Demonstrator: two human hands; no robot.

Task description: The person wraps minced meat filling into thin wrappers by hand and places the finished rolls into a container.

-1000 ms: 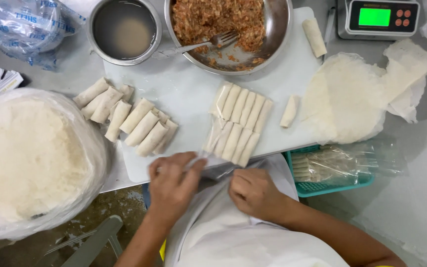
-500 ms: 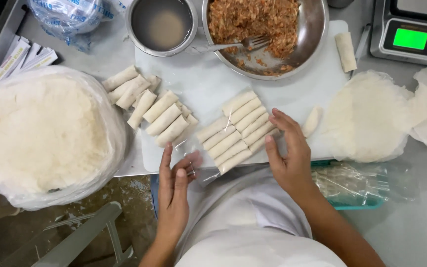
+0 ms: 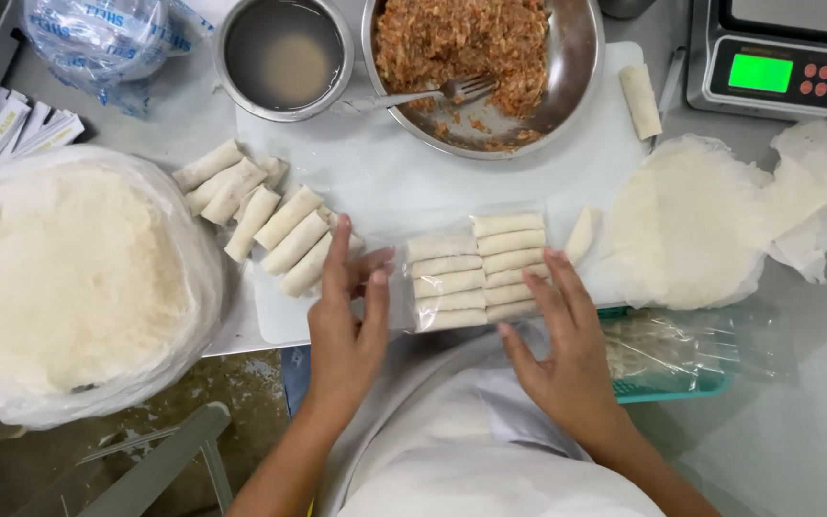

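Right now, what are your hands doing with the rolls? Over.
Left hand open, flat at the pack's left end. Right hand open, fingers on its right end. Loose rolls beside the left hand.

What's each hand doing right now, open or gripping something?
Left hand: open, fingers flat against the left end of the clear bag of spring rolls.
Right hand: open, fingers spread on the bag's right end.

Left hand [image 3: 348, 321] at 9 o'clock, right hand [image 3: 557, 345] at 4 o'clock of clear plastic packet of pale spring rolls [image 3: 476, 271], fingers flat, on white cutting board [image 3: 385, 182].
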